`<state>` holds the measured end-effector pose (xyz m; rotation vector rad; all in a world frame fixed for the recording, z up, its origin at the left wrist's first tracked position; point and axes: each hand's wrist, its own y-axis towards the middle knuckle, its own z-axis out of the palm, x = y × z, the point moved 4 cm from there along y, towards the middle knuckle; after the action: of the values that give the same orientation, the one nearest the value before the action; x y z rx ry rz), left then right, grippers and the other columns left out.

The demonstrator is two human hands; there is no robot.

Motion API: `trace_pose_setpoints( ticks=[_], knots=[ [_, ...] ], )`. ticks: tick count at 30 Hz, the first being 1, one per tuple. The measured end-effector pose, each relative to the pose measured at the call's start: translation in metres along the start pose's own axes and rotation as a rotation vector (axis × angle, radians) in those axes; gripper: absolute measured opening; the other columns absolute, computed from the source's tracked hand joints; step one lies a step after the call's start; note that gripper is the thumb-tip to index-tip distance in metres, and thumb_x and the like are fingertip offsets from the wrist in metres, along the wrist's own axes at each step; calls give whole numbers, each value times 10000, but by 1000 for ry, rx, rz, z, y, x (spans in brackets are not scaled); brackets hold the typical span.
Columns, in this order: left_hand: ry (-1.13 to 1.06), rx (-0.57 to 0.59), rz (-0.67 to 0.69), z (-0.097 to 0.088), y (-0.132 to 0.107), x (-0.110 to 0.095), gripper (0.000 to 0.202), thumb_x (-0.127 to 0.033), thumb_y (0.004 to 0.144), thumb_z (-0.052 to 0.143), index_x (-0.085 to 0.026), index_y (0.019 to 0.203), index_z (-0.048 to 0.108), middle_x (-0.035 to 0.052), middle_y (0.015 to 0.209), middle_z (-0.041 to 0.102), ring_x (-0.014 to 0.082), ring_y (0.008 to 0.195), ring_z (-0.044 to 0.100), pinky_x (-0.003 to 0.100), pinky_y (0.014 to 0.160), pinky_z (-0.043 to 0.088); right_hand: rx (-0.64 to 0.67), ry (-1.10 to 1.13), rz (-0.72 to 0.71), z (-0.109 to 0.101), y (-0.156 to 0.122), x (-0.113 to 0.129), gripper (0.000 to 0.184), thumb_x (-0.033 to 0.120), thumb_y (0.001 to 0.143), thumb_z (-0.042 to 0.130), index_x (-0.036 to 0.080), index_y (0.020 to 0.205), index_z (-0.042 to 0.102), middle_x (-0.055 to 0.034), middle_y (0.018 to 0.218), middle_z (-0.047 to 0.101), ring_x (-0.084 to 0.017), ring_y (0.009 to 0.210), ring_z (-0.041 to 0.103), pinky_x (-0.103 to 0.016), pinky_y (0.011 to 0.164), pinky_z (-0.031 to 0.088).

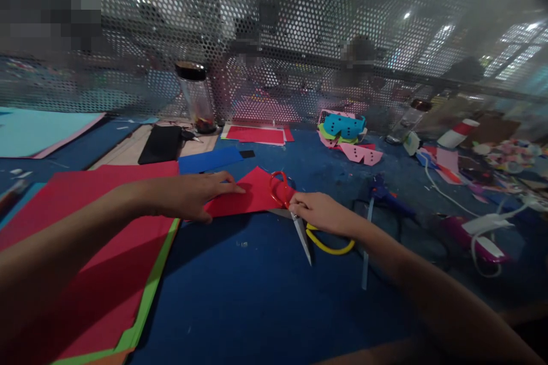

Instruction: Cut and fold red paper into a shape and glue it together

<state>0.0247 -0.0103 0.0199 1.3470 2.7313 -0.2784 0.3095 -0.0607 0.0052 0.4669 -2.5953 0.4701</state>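
My left hand lies flat with fingers stretched out on a folded red paper piece on the blue table. My right hand is curled beside the red-handled scissors, its fingertips touching the handle near the pivot. The scissors' blades point toward me and lie on the table. A yellow loop shows under my right wrist.
A stack of red, green and orange sheets lies at left. Blue and pink paper cutouts, a glue gun with cable, a jar and a black pouch sit farther back. A perforated metal screen closes the far side.
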Motion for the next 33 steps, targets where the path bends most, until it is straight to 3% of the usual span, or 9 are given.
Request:
trace_pose_setpoints(
  ticks=[3, 7, 9, 12, 14, 16, 18, 22, 33],
  knots=[
    [-128, 110, -5, 5, 5, -4, 840, -248, 816, 696, -451, 1571, 390, 36, 1456, 566, 259, 1123, 662, 279, 817, 526, -12, 9, -15, -5, -1, -3, 249, 316, 1019, 446, 198, 932, 646, -37, 918, 711, -175, 815, 612, -266, 695, 341],
    [-179, 70, -29, 6, 11, -4, 810, -378, 838, 755, -428, 1567, 405, 47, 1412, 579, 247, 1039, 677, 296, 792, 529, -12, -5, -21, -7, 1, -8, 249, 322, 1013, 443, 204, 900, 631, -38, 917, 712, -182, 824, 613, -271, 702, 345],
    [-199, 0, -12, 6, 17, -2, 675, -461, 899, 713, -383, 1528, 480, 66, 1396, 600, 267, 1106, 663, 335, 866, 535, -2, -16, -18, -5, 2, -10, 252, 322, 1016, 438, 205, 902, 630, -38, 921, 715, -181, 818, 608, -273, 700, 342],
    [-156, -201, 39, 7, 27, 0, 459, -500, 1009, 568, -313, 1427, 601, 92, 1403, 622, 300, 1276, 583, 440, 1062, 465, 10, -6, -26, -2, 4, -12, 262, 325, 1023, 431, 204, 895, 625, -39, 925, 714, -177, 818, 604, -275, 700, 342],
    [-107, -265, 84, 14, 34, 0, 465, -520, 1042, 504, -354, 1473, 563, 60, 1569, 510, 316, 1431, 458, 495, 1171, 369, 17, 5, -23, -1, 4, -12, 267, 326, 1025, 430, 201, 883, 618, -39, 918, 709, -174, 815, 600, -278, 700, 343],
    [-61, -234, 88, 26, 40, 2, 479, -536, 1059, 460, -411, 1520, 503, 6, 1674, 379, 332, 1535, 319, 542, 1232, 270, 17, 19, -20, 0, 4, -13, 268, 333, 1025, 430, 203, 881, 615, -34, 909, 708, -171, 809, 598, -279, 698, 342],
    [-43, -221, 68, 37, 43, 4, 512, -558, 1062, 439, -433, 1559, 438, -15, 1696, 334, 329, 1569, 253, 551, 1255, 221, 13, 24, -19, 1, 4, -14, 265, 336, 1022, 433, 206, 881, 616, -29, 903, 709, -168, 797, 596, -280, 695, 339],
    [-70, -190, 50, 48, 43, 7, 542, -575, 1068, 407, -397, 1580, 413, -8, 1682, 364, 293, 1567, 270, 512, 1264, 230, 14, 37, -15, 2, 4, -13, 260, 328, 1014, 432, 208, 900, 633, -39, 926, 720, -173, 811, 604, -286, 704, 343],
    [-58, -197, 35, 50, 44, 6, 522, -592, 1069, 377, -410, 1551, 459, -9, 1688, 354, 312, 1553, 286, 524, 1250, 231, 9, 41, 38, 2, 3, 5, 228, 287, 1001, 470, 190, 891, 644, -38, 904, 714, -155, 780, 582, -278, 682, 327]
  ],
)
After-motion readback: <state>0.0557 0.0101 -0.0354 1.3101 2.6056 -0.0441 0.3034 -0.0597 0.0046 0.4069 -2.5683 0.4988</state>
